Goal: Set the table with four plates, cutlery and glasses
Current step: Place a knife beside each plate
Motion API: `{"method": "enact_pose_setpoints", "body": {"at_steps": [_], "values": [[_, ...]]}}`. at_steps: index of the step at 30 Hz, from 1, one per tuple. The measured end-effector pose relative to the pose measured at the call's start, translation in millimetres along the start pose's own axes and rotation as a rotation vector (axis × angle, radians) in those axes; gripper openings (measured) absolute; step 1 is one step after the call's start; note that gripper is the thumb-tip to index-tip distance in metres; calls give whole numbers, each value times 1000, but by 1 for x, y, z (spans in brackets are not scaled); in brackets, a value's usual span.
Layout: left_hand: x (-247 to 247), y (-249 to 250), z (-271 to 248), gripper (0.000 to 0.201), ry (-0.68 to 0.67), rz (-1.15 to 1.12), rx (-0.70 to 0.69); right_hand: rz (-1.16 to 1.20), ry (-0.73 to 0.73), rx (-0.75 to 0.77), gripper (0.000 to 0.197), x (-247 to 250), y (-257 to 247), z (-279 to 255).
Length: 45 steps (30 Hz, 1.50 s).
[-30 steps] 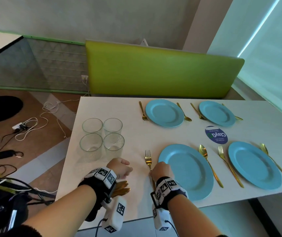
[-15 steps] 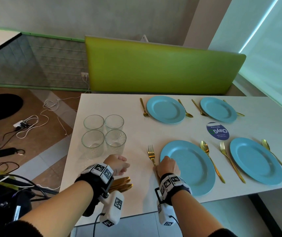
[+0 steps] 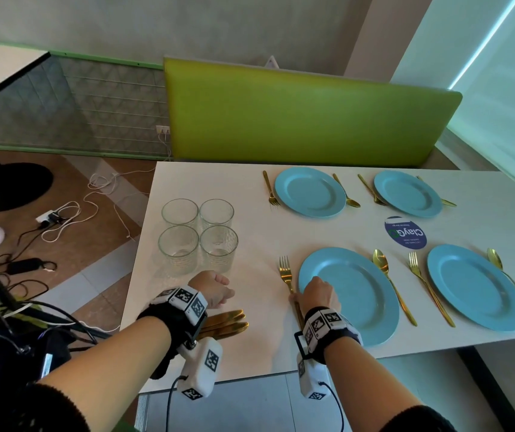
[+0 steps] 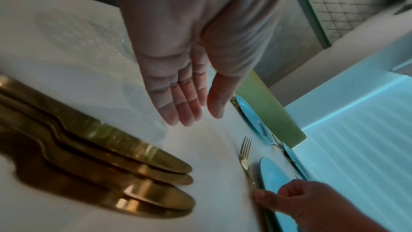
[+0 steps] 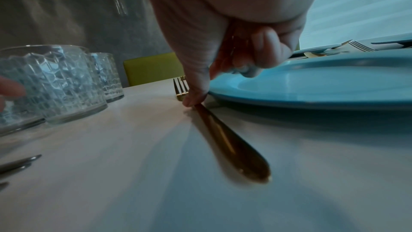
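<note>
Four blue plates lie on the white table (image 3: 259, 238), each with a gold fork and spoon beside it. My right hand (image 3: 315, 294) (image 5: 223, 80) holds the handle of the gold fork (image 3: 285, 272) (image 5: 231, 145), which lies flat just left of the near-left plate (image 3: 352, 291) (image 5: 323, 84); the thumb tip touches the handle and the other fingers curl above it. My left hand (image 3: 215, 286) (image 4: 196, 117) hovers open and holds nothing, just in front of the four glasses (image 3: 198, 235) (image 5: 60, 84). Several gold knives (image 3: 228, 322) (image 4: 100, 156) lie stacked under my left wrist.
A round blue sticker (image 3: 406, 232) lies between the plates. A green bench back (image 3: 306, 120) runs along the table's far side. Cables and a power strip (image 3: 50, 218) lie on the floor to the left. The near table edge is just under both wrists.
My left hand has uncurled and edged forward from the knives toward the glasses. My right hand has stayed on the fork's handle beside the near-left plate.
</note>
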<state>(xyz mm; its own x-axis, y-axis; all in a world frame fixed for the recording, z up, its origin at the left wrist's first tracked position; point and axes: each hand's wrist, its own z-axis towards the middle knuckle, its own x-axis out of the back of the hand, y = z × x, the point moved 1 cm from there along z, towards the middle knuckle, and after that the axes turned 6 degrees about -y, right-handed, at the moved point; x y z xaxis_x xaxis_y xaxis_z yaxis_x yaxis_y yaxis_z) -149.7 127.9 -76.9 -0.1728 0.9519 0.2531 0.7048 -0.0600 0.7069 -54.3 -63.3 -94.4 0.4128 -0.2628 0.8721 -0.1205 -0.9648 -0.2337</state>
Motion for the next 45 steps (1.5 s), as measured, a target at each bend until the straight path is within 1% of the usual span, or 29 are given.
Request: {"method": "enact_pose_setpoints", "body": {"at_steps": [2,4,6,8,10,13,15,17,22,26,31,35,37,39,41,42,43,44,45], "values": [[9,-7,-2,32,49,261,-9,4,3,4,42,1,0,-2],[19,-16,-9,39,55,507,12,17,0,19,44,2,-2,-5],[24,-26,-16,50,-8,757,47,15,-15,31,45,4,-4,-8],[28,-35,-21,57,-61,946,97,-13,-44,52,45,6,-9,-11],[30,-42,-23,54,-47,1046,100,-55,-79,86,45,7,-16,-14],[31,-49,-27,34,12,1136,24,-121,-123,138,43,4,-23,-20],[31,-52,-27,32,12,1181,-14,-132,-128,157,39,2,-24,-25],[32,-53,-29,32,-3,1226,-21,-138,-132,178,37,-2,-23,-28],[33,-53,-26,29,-82,1271,-68,-122,-134,212,38,-13,-15,-36],[29,-52,-26,32,-108,1297,-110,-109,-131,236,30,-20,-11,-43],[20,-60,-22,36,-71,1246,-138,-116,-142,270,27,-22,-10,-54],[16,-57,-21,36,-30,1200,-120,-138,-164,329,25,-20,-10,-65],[12,-52,-23,35,-13,1146,-121,-113,-214,359,23,-22,-9,-69],[7,-43,-26,32,-33,1034,-115,-39,-275,365,17,-23,-10,-74],[0,-34,-27,20,-55,923,-132,68,-346,347,14,-23,-11,-77],[-3,-29,-28,22,-50,853,-141,136,-394,327,16,-22,-13,-78],[-8,-26,-27,29,-50,773,-143,221,-448,302,18,-22,-15,-80],[-12,-23,-27,32,-67,690,-141,318,-500,274,20,-21,-17,-82],[-16,-20,-27,30,-95,606,-142,425,-545,244,21,-20,-19,-83]]}}
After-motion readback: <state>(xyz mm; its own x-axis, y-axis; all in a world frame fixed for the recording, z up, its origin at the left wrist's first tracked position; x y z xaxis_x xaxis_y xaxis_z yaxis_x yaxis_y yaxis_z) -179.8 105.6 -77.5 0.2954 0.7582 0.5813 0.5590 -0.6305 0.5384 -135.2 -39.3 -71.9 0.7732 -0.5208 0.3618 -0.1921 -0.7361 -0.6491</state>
